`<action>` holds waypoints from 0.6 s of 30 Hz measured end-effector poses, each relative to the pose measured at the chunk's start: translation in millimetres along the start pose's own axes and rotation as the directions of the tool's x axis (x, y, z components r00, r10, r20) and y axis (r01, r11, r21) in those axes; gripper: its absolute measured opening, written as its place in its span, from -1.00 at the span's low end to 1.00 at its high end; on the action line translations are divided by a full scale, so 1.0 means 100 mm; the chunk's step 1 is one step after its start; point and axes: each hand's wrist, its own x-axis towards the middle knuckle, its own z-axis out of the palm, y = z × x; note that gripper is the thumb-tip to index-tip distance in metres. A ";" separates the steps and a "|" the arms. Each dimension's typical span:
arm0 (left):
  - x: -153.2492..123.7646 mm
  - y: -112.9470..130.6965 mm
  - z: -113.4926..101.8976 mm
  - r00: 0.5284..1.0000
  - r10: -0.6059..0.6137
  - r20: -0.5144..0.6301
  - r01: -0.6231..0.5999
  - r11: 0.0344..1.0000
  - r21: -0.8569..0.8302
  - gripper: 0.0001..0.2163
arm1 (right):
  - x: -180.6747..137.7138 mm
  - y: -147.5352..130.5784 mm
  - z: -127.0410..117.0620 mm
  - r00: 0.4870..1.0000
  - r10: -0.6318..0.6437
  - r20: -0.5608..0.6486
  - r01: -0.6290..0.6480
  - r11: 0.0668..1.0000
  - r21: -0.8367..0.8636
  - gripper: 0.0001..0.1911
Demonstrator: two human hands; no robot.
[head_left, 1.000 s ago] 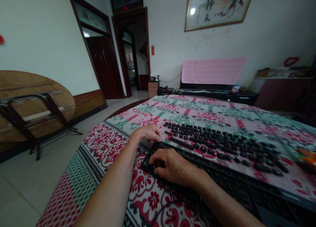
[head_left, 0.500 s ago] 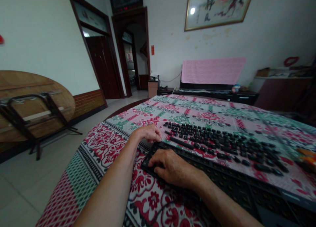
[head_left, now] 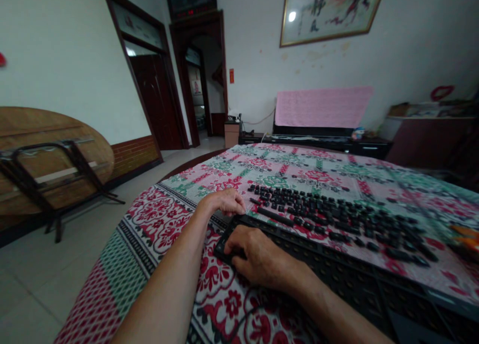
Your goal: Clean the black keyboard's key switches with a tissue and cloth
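Observation:
A black keyboard (head_left: 333,269) with its keycaps off lies slantwise on the patterned tablecloth, bare key sockets facing up. My left hand (head_left: 229,201) is closed at its far left corner, fingertips down against the edge. Over the left end of the keyboard sits my right hand (head_left: 258,254), fingers curled and thumb drawn in; whatever lies between the fingertips is hidden. Beyond the keyboard, loose black keycaps (head_left: 325,209) are spread in a wide heap, with the long space bar (head_left: 276,216) nearest the keyboard.
The flowered tablecloth (head_left: 164,219) covers a round table. An orange object (head_left: 466,237) is at the right edge. A folded round tabletop (head_left: 56,134) leans on the left wall. Behind the table, a pink cloth (head_left: 324,107) hangs over something on a low cabinet (head_left: 368,148).
My right hand has shifted very slightly on the left end of the keyboard, its thumb and index finger a little lower. The left hand, keyboard and keycaps stay put.

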 end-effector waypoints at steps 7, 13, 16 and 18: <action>0.00 0.00 0.00 1.000 -0.012 -0.004 0.012 1.000 0.016 -0.81 | -0.01 0.04 0.09 0.981 0.196 -0.003 -0.195 0.979 0.064 -0.72; 0.00 0.00 0.00 1.000 0.000 0.004 0.000 1.000 0.024 -0.81 | 0.02 -0.01 0.12 0.957 0.290 -0.027 -0.289 0.957 0.015 -0.75; 0.01 0.00 0.00 1.000 -0.021 0.001 0.021 1.000 0.020 -0.81 | 0.03 -0.04 0.10 0.952 0.304 -0.016 -0.305 0.952 -0.034 -0.77; 0.01 0.00 0.00 1.000 -0.027 0.000 0.027 1.000 0.015 -0.81 | 0.03 -0.05 0.08 0.953 0.301 -0.004 -0.301 0.952 -0.046 -0.77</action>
